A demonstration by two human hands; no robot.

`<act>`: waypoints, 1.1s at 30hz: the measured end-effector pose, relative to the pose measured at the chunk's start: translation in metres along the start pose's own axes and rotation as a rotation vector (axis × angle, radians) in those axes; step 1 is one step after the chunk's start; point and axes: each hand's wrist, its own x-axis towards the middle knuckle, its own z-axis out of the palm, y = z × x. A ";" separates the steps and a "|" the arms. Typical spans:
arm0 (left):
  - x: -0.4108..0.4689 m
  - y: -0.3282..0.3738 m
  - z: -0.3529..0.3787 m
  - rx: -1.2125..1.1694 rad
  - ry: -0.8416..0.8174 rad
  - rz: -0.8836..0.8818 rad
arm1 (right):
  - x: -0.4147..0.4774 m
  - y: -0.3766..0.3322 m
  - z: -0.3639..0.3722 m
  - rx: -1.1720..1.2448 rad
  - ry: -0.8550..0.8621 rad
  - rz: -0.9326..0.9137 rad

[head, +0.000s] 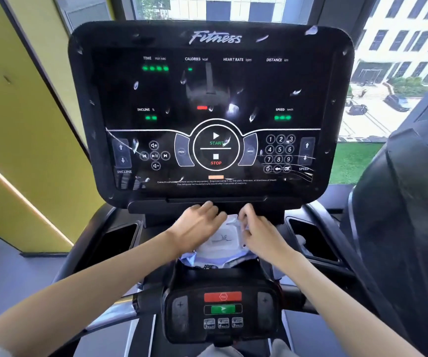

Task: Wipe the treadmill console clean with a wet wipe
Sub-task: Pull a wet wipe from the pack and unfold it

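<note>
right hand (256,230): fingers curled, thumb and fingertips pinching a white flap (233,219) at the far edge of the wipe pack (221,239); cannot tell if it's the lid or a sheet
left hand (197,225): flat on the pack's left side, fingers straight and pointing far, holding it down, not gripping
wipe pack: white top, pale blue edge on the near side; lies on the ledge just below the console (215,29), between both hands, centred
console: big black panel, upright, far side of the hands; not touched by either hand
console surface: white flecks and smears (233,108) scattered over the screen, bezel and keypad, with streak lines at lower left and lower right
display: green readouts lit under TIME, INCLINE and SPEED; START/STOP ring in the centre
lower panel (223,307): near side of the pack, with a red button (222,296) above a green button (222,309)
side trays: left tray (115,240) and right tray (310,238) flank the pack; something white in the right one, cannot identify
surroundings: yellow wall (14,99) at left, window (388,60) far and right, another dark machine (408,202) at right
</note>
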 end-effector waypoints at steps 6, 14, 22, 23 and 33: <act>-0.004 0.006 0.016 0.134 -0.036 0.196 | 0.011 0.004 0.004 -0.182 -0.158 -0.065; 0.004 0.017 0.022 -0.359 -0.294 -0.049 | 0.019 0.010 0.011 -0.190 -0.163 -0.011; 0.013 0.020 -0.007 -0.151 -0.431 0.042 | 0.023 0.010 0.009 -0.215 -0.170 -0.036; 0.013 0.019 -0.009 -0.132 -0.363 0.067 | 0.022 0.009 0.009 -0.225 -0.168 -0.044; -0.031 -0.008 0.009 -0.269 -0.248 -0.050 | 0.021 -0.005 0.022 -0.351 -0.201 -0.212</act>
